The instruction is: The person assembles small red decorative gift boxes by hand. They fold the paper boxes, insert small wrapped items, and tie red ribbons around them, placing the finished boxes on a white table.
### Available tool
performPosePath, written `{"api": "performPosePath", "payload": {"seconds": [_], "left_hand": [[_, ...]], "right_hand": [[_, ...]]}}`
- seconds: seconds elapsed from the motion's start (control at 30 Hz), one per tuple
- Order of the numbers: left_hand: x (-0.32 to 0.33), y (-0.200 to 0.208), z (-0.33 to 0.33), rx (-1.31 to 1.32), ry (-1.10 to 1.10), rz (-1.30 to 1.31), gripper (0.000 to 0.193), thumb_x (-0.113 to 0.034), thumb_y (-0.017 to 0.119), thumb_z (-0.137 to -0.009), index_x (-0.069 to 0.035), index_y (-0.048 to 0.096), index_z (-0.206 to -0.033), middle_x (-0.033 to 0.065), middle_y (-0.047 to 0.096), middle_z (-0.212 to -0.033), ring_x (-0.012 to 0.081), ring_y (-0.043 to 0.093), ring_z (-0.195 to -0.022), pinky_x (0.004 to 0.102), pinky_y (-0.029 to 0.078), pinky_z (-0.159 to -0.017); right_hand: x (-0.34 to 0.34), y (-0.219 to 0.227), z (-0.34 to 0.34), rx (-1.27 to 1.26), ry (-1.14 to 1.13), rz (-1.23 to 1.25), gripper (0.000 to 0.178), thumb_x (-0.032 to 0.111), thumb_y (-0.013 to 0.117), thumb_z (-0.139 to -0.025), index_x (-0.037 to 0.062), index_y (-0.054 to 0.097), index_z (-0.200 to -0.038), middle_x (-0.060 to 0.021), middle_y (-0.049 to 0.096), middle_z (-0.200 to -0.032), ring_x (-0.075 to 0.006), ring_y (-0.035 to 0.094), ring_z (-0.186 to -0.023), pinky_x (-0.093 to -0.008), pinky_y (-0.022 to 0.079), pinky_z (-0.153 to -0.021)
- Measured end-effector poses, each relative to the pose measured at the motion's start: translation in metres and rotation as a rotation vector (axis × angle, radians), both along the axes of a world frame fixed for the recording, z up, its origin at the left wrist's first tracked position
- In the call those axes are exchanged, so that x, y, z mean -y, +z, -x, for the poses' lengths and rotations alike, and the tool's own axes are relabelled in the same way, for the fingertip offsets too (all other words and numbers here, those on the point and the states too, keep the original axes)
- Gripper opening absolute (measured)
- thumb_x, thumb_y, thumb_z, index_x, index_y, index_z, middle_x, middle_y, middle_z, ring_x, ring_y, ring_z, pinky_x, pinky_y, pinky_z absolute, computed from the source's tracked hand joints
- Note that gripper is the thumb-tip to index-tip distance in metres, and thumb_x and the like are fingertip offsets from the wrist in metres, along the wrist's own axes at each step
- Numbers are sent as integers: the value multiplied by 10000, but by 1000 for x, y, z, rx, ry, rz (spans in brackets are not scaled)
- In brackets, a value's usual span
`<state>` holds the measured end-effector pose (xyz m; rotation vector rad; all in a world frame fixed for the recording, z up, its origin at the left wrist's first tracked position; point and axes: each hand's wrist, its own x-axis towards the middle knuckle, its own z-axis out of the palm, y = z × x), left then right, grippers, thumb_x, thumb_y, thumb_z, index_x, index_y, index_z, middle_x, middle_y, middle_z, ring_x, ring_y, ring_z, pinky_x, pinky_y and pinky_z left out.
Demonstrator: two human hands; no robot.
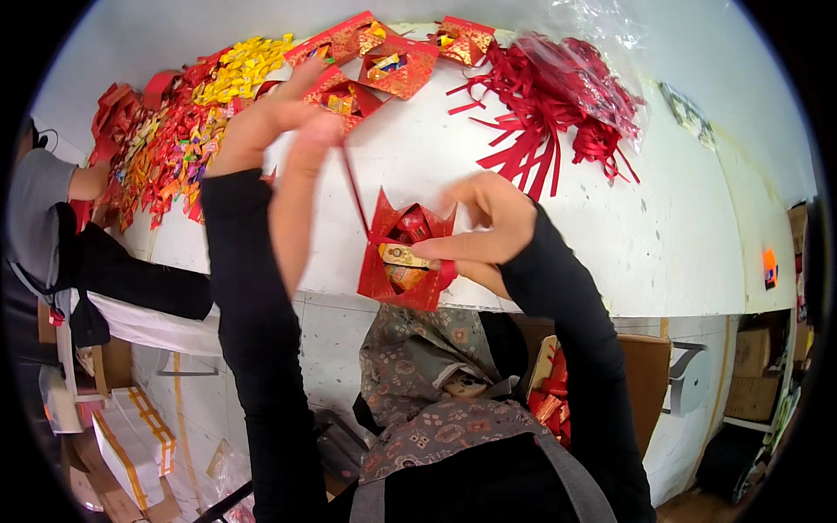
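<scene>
A small open red paper gift box (370,277) with pointed flaps stands at the table's near edge in front of me. Inside it lie wrapped sweets: a red one (413,225), a gold packet (403,254) and an orange one (404,279). Around the box passes a narrow red ribbon (356,190), pulled taut up to the left. Its upper end is pinched in my left hand (283,139), raised and somewhat blurred. My right hand (493,228) is closed at the box's right side, fingertips over the opening, pinching the ribbon; its exact grip is partly hidden.
Several filled red boxes (403,70) stand at the back. Left lies a heap of wrapped sweets (179,144); back right, a pile of red ribbons (540,113) under clear plastic. Another person's arm (87,183) is at the left. A cardboard carton (643,383) holding red packets stands below.
</scene>
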<state>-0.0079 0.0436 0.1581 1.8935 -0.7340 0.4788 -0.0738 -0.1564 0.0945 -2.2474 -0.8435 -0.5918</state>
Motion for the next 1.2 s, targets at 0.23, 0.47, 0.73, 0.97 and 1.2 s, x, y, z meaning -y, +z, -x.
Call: {"api": "performPosePath", "payload": {"seconds": [0.23, 0.47, 0.73, 0.97, 1.2], "left_hand": [[18, -1, -13, -362, -458, 97, 190, -157, 521, -887, 12, 554, -964, 156, 511, -1243, 147, 494, -1089, 290, 344, -955], [25, -65, -9, -425, -458, -269, 235, -141, 531, -863, -21, 574, -1060, 147, 627, -1009, 201, 585, -997, 311, 440, -830], [13, -88, -24, -885, -546, -3, 322, -325, 505, -914, -14, 588, -891, 41, 597, -762, 81, 518, -646, 228, 413, -583], [2, -82, -23, -133, -788, -373, 205, -42, 630, -743, -49, 655, -947, 83, 630, -855, 205, 605, -771, 283, 485, -684], [15, -101, -1, 701, -426, -338, 230, -43, 616, -586, -38, 619, -816, 90, 615, -925, 222, 604, -778, 298, 501, -614]], "right_hand": [[-10, 6, -39, -464, 181, -322, 170, 34, 604, -751, 64, 674, -903, -97, 645, -863, -192, 626, -805, -267, 488, -721], [-17, -9, -45, -186, 77, -410, 181, -21, 633, -698, 64, 683, -850, -56, 603, -765, -138, 571, -667, -244, 460, -588], [3, -16, -19, -291, -120, -576, 208, 105, 691, -751, 44, 673, -949, -67, 630, -769, -132, 585, -724, -259, 455, -643], [-15, -31, 19, -39, 456, -353, 116, 184, 686, -730, 82, 635, -712, -60, 662, -871, -216, 609, -764, -325, 476, -715], [2, -54, -20, -817, 275, -632, 466, -58, 471, -801, 73, 495, -1248, -100, 599, -1066, -106, 557, -875, -252, 443, -800]]}}
